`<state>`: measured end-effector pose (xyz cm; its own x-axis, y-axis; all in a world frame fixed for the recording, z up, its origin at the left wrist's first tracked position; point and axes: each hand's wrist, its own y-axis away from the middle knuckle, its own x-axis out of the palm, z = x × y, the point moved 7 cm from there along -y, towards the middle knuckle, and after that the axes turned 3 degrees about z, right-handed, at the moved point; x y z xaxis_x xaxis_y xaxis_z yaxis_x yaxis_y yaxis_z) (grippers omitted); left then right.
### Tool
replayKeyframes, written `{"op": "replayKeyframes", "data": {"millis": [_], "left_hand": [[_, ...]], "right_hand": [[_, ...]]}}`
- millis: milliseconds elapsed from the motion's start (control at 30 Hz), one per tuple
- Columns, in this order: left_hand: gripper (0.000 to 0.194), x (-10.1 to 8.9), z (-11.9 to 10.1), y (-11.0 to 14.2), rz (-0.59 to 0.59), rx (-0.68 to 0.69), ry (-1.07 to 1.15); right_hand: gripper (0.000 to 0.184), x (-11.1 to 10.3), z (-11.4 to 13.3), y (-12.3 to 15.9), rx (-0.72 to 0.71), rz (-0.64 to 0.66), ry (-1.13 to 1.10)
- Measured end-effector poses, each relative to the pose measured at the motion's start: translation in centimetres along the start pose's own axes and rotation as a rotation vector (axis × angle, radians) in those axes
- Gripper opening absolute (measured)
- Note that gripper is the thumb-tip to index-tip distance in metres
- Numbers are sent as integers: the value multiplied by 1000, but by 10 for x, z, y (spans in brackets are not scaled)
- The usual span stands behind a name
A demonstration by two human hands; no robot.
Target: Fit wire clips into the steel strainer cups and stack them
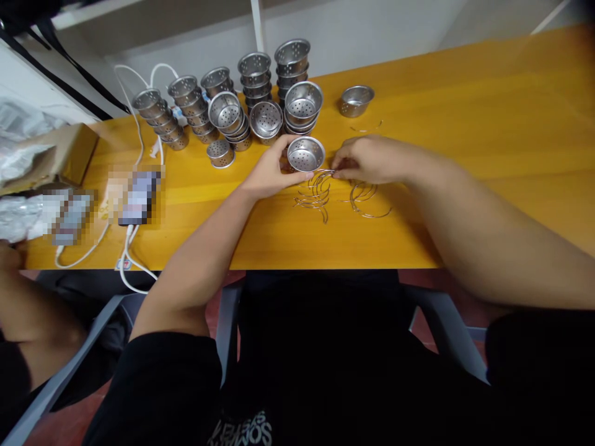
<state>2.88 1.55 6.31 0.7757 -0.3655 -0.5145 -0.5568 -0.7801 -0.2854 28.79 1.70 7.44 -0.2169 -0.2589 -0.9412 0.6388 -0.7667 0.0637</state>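
Note:
My left hand (274, 170) is closed around a small perforated metal strainer cup (305, 155), its open top tilted toward me. Just to the right, my right hand (356, 160) has its fingertips pinched on a thin bent wire (328, 171) beside the cup. Below both hands lies a loose heap of curved wires (316, 197). More curved wires (362, 201) lie under my right hand. A single wire piece (367, 129) rests farther back, near another strainer cup (356, 101) standing alone.
Stacks of perforated cups (255, 77) stand along the back left, with one small cup (220, 153) in front. Blurred phones (139, 197) with white cables, a cardboard box (74, 152) and plastic bags are at left. A co-worker's arm (39, 303) shows at the far left.

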Motion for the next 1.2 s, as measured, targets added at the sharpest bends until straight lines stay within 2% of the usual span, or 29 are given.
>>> {"op": "replayKeyframes", "data": {"millis": [200, 333, 600, 800, 867, 967, 1067, 1200], "left_hand": [[94, 0, 3, -1, 7, -6, -30], [93, -1, 3, 0, -8, -16, -16], [92, -2, 0, 1, -20, -26, -52], [96, -2, 3, 1, -5, -32, -7], [95, -3, 5, 1, -5, -21, -4], [91, -3, 7, 1, -12, -5, -18], [92, -3, 7, 0, -11, -3, -19], [94, -4, 4, 1, -20, -46, 1]], "right_hand": [[14, -2, 15, 1, 16, 7, 39], [12, -8, 13, 3, 15, -19, -71], [39, -20, 7, 12, 54, -81, -346], [36, -24, 3, 12, 35, -121, -554], [38, -23, 0, 10, 39, -119, -631], [46, -25, -3, 9, 45, -204, -757], [56, -28, -2, 10, 77, -300, -809], [68, -27, 1, 11, 113, -308, -792]]}}
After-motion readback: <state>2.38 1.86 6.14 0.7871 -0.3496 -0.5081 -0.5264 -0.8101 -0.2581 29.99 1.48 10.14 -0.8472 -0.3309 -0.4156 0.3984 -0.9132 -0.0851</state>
